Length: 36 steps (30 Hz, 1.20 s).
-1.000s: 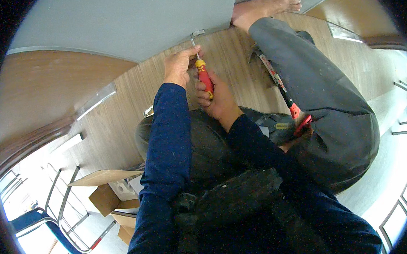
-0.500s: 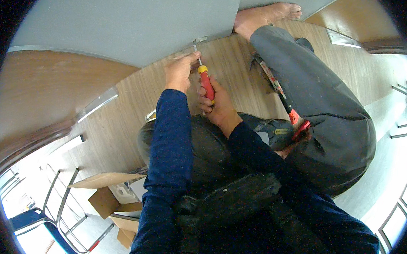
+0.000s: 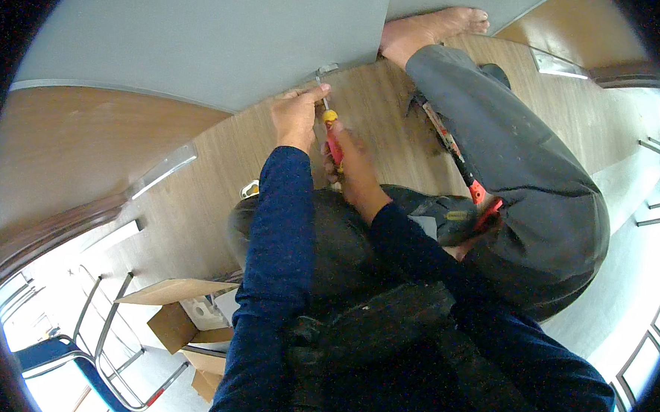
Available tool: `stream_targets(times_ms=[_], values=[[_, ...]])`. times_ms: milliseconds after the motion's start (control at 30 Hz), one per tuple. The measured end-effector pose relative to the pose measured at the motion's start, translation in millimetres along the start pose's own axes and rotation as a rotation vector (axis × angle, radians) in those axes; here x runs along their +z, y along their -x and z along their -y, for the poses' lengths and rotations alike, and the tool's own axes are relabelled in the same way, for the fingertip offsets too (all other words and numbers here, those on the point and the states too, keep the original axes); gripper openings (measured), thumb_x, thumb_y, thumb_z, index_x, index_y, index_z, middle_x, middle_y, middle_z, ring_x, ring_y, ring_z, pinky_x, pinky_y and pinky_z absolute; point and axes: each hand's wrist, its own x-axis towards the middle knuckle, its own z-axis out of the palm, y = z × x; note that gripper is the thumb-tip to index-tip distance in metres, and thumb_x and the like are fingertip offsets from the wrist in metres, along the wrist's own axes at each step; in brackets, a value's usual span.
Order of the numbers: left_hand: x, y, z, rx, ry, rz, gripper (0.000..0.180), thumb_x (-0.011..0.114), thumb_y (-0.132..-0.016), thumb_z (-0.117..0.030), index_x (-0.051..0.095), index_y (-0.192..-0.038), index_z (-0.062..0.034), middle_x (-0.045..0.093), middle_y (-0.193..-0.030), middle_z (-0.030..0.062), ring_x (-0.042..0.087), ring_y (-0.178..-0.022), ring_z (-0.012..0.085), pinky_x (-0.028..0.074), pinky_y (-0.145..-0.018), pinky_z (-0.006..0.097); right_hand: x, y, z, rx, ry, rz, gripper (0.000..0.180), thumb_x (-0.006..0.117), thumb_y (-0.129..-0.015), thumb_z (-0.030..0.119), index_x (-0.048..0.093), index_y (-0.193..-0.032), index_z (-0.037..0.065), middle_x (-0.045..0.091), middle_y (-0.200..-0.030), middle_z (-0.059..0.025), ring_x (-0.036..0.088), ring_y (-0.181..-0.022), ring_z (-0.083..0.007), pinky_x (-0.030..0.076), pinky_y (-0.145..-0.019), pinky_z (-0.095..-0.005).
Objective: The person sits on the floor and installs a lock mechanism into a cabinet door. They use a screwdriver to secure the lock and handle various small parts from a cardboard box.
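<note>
A screwdriver (image 3: 334, 148) with a red and yellow handle points away from me, and my right hand (image 3: 357, 167) is wrapped round its grip. Close to the shaft, my left hand (image 3: 297, 116) has thumb and fingers drawn together; whether they pinch the shaft or something small, I cannot make out. The shaft's tip meets a small metal bracket (image 3: 327, 69) at the lower edge of a grey panel (image 3: 204, 39), just above the wood-look floor.
A hammer (image 3: 452, 147) with a red and black handle lies beside my right leg. Another red-handled tool (image 3: 488, 214) rests by my folded leg. Lower left are an opened cardboard box (image 3: 171, 327) and a blue chair (image 3: 46, 355). A yellow-and-white item (image 3: 249, 189) lies near my left forearm.
My right hand has shifted round the screwdriver's handle, its back now covering more of the grip. The left hand stays by the shaft, and the whole view has moved slightly.
</note>
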Motion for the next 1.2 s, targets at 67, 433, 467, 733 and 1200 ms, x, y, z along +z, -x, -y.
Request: stream_targets(times_ms=[67,433,467,733,1200], values=[[6,13,-13,-0.032,0.002,-0.002,0.025,0.08,-0.069,-0.015,0.065,-0.075,0.0043,0.063,-0.07,0.0078,0.055,-0.06,0.014,0.045,-0.056,0.028,3,-6,-6,-0.256,0.427,-0.232,0.03,0.047,-0.094,0.041,0.053,-0.097,0.012,0.053,-0.068,0.0,0.04,-0.042,-0.0105,0.029,-0.037,-0.024],[0,-1,1,-0.023,-0.014,0.017,0.034,0.08,-0.071,-0.023,0.064,-0.091,-0.0008,0.06,-0.076,0.0029,0.052,-0.067,0.0138,0.043,-0.061,0.028,17,18,27,0.151,-0.268,0.025,0.035,0.051,-0.092,0.047,0.053,-0.094,0.012,0.053,-0.066,0.0029,0.041,-0.044,-0.0073,0.028,-0.037,-0.0235],[-1,-3,4,-0.018,-0.008,0.012,0.034,0.08,-0.071,-0.023,0.064,-0.091,-0.0008,0.06,-0.076,0.0028,0.052,-0.066,0.0139,0.043,-0.061,0.028,15,7,10,-0.047,0.009,-0.102,0.035,0.051,-0.092,0.047,0.053,-0.095,0.012,0.053,-0.066,0.0031,0.041,-0.044,-0.0071,0.028,-0.036,-0.0233],[9,22,-24,0.032,-0.206,-0.06,0.029,0.081,-0.07,-0.019,0.064,-0.083,0.0009,0.061,-0.075,0.0047,0.054,-0.067,0.0124,0.045,-0.061,0.027,-12,-8,12,0.299,-0.741,0.483,0.036,0.045,-0.095,0.044,0.051,-0.103,0.01,0.049,-0.068,0.0021,0.037,-0.044,-0.0075,0.027,-0.035,-0.0232],[11,8,-18,0.007,-0.073,0.093,0.021,0.075,-0.077,-0.015,0.067,-0.083,0.0025,0.066,-0.076,0.0069,0.059,-0.062,0.0139,0.049,-0.055,0.028,-34,-44,17,-0.1,0.699,0.005,0.035,0.046,-0.096,0.037,0.054,-0.104,0.004,0.061,-0.092,-0.0084,0.06,-0.075,-0.0159,0.051,-0.066,-0.0321]])
